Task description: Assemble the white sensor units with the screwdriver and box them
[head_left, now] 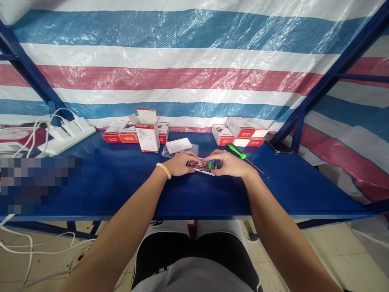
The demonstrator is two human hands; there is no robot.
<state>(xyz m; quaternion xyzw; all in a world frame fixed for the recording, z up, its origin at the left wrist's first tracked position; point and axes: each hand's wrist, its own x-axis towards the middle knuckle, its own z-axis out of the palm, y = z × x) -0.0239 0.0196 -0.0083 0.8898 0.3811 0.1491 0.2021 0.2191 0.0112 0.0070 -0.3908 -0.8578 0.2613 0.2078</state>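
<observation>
Circuit board (200, 164) in a white casing (209, 173), over the middle of the blue worktop (121, 190); held at both ends, in the grip of left hand (180, 163) and right hand (229, 163). Just beyond, a white plastic piece (178, 145) on a clear bag (195, 151); near the right hand, a green-handled screwdriver (237, 151); farther back, an open upright carton (148, 138).
</observation>
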